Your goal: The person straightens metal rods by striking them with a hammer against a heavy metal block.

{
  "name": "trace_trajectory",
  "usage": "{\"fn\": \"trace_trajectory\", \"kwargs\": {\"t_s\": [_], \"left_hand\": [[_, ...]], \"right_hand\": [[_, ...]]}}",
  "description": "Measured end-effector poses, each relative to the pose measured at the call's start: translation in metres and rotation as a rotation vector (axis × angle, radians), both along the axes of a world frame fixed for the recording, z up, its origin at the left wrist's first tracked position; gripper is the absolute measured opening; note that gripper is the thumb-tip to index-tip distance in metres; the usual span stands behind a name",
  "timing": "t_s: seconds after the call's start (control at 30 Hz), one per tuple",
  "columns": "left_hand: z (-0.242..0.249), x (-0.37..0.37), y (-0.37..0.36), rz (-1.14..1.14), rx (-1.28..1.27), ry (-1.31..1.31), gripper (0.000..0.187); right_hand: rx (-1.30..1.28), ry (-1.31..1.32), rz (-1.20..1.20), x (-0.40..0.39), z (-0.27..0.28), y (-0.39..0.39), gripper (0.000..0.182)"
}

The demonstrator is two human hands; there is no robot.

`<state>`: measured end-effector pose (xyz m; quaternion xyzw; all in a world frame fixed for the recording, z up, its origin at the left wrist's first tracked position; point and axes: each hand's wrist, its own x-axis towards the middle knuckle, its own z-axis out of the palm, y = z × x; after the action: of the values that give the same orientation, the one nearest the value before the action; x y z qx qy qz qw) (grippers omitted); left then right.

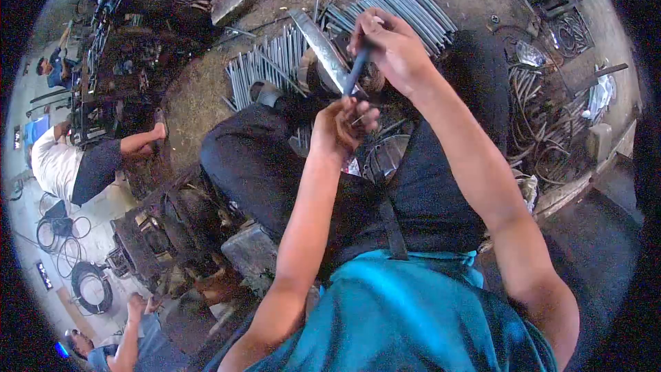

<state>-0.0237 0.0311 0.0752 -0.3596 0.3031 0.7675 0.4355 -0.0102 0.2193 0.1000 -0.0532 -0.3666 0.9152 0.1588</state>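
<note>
A short dark blue-grey rod [357,71], blurred, slants between my two hands. My right hand [390,48] is closed around its upper end, with the fingers curled. My left hand [339,127] has its palm turned up, and its bent fingertips meet the rod's lower end. Beside the rod, a shiny flat metal bar [320,48] runs up and to the left; its near end lies just above my left fingers. Bundles of grey metal rods lie beyond, one to the left [275,62] and one behind my right hand [423,10].
A round metal container [387,155] sits between my knees. Coiled rods and hoses [533,117] lie at the right, and a block [234,0] at the upper left. Machinery [165,234] stands at the left, where several other people [62,165] are.
</note>
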Motion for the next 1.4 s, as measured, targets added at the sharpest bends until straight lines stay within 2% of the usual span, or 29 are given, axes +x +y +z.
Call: {"fn": "trace_trajectory", "kwargs": {"t_s": [0.07,0.1,0.13,0.2,0.23,0.27,0.3,0.33,0.37,0.4,0.47,0.5,0.57,0.6,0.67,0.7,0.73,0.77,0.9,0.97,1.0,1.07,1.1,1.13,1.2,1.23,1.3,1.4], "left_hand": [[0.014,-0.002,-0.014,-0.608,-0.245,0.472,0.030],[0.020,-0.004,-0.014,-0.723,-0.447,0.754,0.026],[0.025,-0.007,-0.014,-0.724,-0.447,0.745,0.026],[0.035,-0.018,-0.010,-0.734,-0.858,1.378,0.027],[0.031,-0.022,-0.005,-0.658,-0.722,1.450,0.029],[0.026,-0.025,0.001,-0.646,-0.724,1.437,0.029],[0.028,-0.025,0.010,-0.661,-0.537,1.411,0.030],[0.027,-0.026,0.017,-0.669,-0.352,1.381,0.030],[0.024,-0.028,0.020,-0.741,-0.467,1.536,0.030],[0.017,-0.035,0.022,-0.730,-0.465,1.532,0.030],[0.002,-0.046,0.026,-0.784,-0.327,1.123,0.031],[0.011,-0.045,0.029,-0.732,-0.378,1.111,0.032],[0.009,-0.056,0.027,-0.700,-0.414,1.277,0.031],[0.015,-0.061,0.028,-0.654,-0.445,1.343,0.030],[0.055,-0.070,0.026,-0.717,-0.521,1.143,0.032],[0.061,-0.077,0.021,-0.669,-0.355,1.080,0.033],[0.065,-0.083,0.017,-0.620,-0.193,1.016,0.034],[0.071,-0.087,0.016,-0.586,-0.156,1.010,0.034],[0.110,-0.099,0.009,-0.558,-0.090,0.954,0.037],[0.113,-0.095,0.007,-0.540,-0.158,1.020,0.037],[0.115,-0.094,0.005,-0.523,-0.222,1.092,0.037],[0.103,-0.095,-0.004,-0.543,-0.197,1.100,0.037],[0.092,-0.095,-0.007,-0.503,-0.175,1.176,0.037],[0.084,-0.095,-0.010,-0.461,-0.151,1.252,0.038],[0.070,-0.097,-0.014,-0.422,-0.125,1.271,0.036],[0.064,-0.098,-0.015,-0.383,-0.104,1.286,0.035],[0.051,-0.102,-0.019,-0.319,-0.050,1.299,0.029],[0.022,-0.110,-0.018,-0.248,-0.027,1.311,0.021]], "right_hand": [[0.005,0.012,0.001,-0.002,0.000,-0.001,0.018],[0.030,-0.031,-0.011,-0.004,-0.001,-0.002,0.017],[0.053,-0.077,-0.017,-0.005,-0.004,-0.005,0.016],[0.074,-0.108,0.032,-0.005,-0.003,-0.005,0.016],[0.084,-0.111,0.065,-0.007,-0.001,-0.006,0.016],[0.092,-0.118,0.101,-0.008,0.000,-0.007,0.016],[-0.026,-0.168,0.126,-0.007,0.004,-0.009,0.017],[-0.021,-0.178,0.141,-0.010,0.005,-0.011,0.017],[-0.078,-0.175,0.164,-0.013,0.006,-0.012,0.016],[-0.134,-0.170,0.183,-0.016,0.006,-0.012,0.016],[-0.126,-0.128,0.223,-0.021,0.004,-0.009,0.019],[-0.032,-0.150,0.151,-0.024,0.008,-0.006,0.022],[0.165,-0.111,0.077,-0.030,0.000,0.006,0.031],[0.406,-0.168,-0.075,-0.034,-0.001,0.010,0.035],[0.605,-0.201,-0.176,-0.040,-0.005,0.020,0.034],[0.609,-0.200,-0.168,-0.044,-0.014,0.027,0.034],[0.679,-0.410,-0.088,-0.049,-0.032,0.032,0.036],[0.744,-0.621,-0.009,-0.054,-0.050,0.035,0.038],[0.908,-0.828,0.131,-0.061,-0.107,0.029,0.047],[0.691,-1.173,0.253,-0.060,-0.122,0.023,0.056],[0.689,-1.168,0.253,-0.055,-0.125,0.021,0.056],[0.426,-1.108,0.381,-0.042,-0.129,0.018,0.071],[0.318,-1.196,0.418,-0.045,-0.132,0.018,0.080],[0.315,-1.197,0.415,-0.046,-0.140,0.021,0.080],[0.069,-0.998,0.540,-0.047,-0.159,0.027,0.079],[0.071,-0.997,0.541,-0.047,-0.177,0.026,0.079],[-0.111,-0.974,0.308,-0.047,-0.209,0.021,0.039],[-0.229,-0.821,0.339,-0.048,-0.210,0.021,0.033]]}}
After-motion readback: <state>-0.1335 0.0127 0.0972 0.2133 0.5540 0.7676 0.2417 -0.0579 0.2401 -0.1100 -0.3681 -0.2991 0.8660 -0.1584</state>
